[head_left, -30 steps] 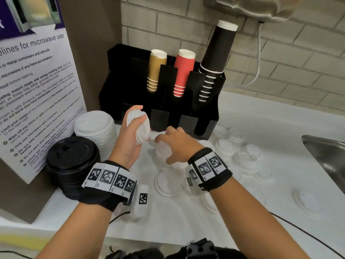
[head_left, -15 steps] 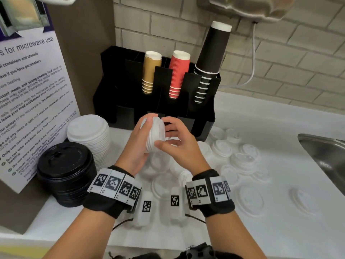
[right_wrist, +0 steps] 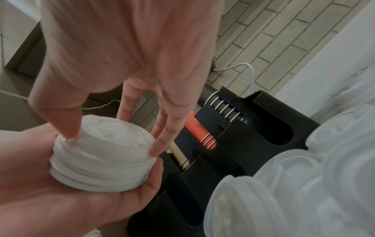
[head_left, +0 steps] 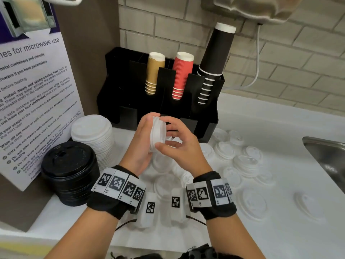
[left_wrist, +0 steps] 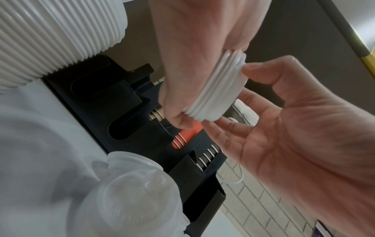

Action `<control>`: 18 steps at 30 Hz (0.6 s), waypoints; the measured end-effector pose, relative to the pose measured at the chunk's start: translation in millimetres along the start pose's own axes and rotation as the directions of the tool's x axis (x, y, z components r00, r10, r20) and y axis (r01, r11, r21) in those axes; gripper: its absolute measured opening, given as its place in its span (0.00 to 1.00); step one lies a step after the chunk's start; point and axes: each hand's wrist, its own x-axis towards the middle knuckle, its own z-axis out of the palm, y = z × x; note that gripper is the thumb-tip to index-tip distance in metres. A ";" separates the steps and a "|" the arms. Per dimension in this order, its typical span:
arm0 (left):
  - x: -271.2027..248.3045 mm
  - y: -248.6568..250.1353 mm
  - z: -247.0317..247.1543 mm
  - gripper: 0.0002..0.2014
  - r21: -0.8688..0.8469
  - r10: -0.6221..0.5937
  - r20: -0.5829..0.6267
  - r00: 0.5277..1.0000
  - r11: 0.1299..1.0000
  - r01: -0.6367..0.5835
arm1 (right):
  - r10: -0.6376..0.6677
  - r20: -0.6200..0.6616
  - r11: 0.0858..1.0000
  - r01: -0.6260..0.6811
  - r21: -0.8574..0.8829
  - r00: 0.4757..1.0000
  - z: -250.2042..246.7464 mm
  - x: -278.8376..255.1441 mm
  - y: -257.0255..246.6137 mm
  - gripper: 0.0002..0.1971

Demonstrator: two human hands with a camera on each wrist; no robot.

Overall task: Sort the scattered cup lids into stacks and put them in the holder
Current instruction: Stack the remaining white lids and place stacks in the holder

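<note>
Surface: white bench (head_left: 261,128) | small stack of white plastic cup lids (head_left: 157,133) held up, near side of black plastic holder (head_left: 130,101) | left hand (head_left: 139,146) fingers curled round stack | right hand (head_left: 183,146) fingers pinching top lid's rim

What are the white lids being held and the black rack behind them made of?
The held lids: probably thin moulded plastic, matte white, with stepped rims. The black holder: seemingly rigid plastic, with smooth, faintly shiny flat panels.

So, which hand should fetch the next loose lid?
Likely right: the left hand grips the lid stack, the right hand just pinches its rim, and most loose lids lie on its side.
</note>
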 end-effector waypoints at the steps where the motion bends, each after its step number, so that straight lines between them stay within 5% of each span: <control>1: 0.6 -0.5 -0.6 0.36 -0.003 -0.004 0.000 1.000 1.000 0.004 | -0.002 0.001 1.000 0.002 -0.002 1.000 0.3 0.1 0.2 0.28; 5: 1.9 -3.0 -5.6 0.16 -0.028 -0.020 -0.017 1.000 0.999 0.019 | -0.014 0.059 0.999 0.015 -0.028 0.998 -1.0 3.4 1.1 0.28; 9: 6.4 -4.1 -14.7 0.09 -0.014 0.019 -0.135 0.991 1.000 -0.021 | 0.066 0.081 0.968 -0.044 -0.246 0.995 -17.5 19.1 5.7 0.14; 12: 10.5 -4.6 -21.0 0.09 0.003 0.031 -0.202 0.979 1.000 -0.031 | 0.253 0.064 0.676 -0.130 -0.725 0.965 -25.5 29.2 17.6 0.17; 14: 10.6 -6.1 -23.3 0.09 -0.007 0.019 -0.207 0.978 1.000 -0.021 | 0.395 0.093 0.498 -0.127 -0.858 0.914 -19.6 29.6 23.7 0.24; 18: 9.4 -8.3 -23.8 0.10 -0.011 -0.014 -0.212 0.977 1.000 0.012 | 0.484 0.138 0.436 -0.100 -0.895 0.864 -4.5 31.8 31.3 0.30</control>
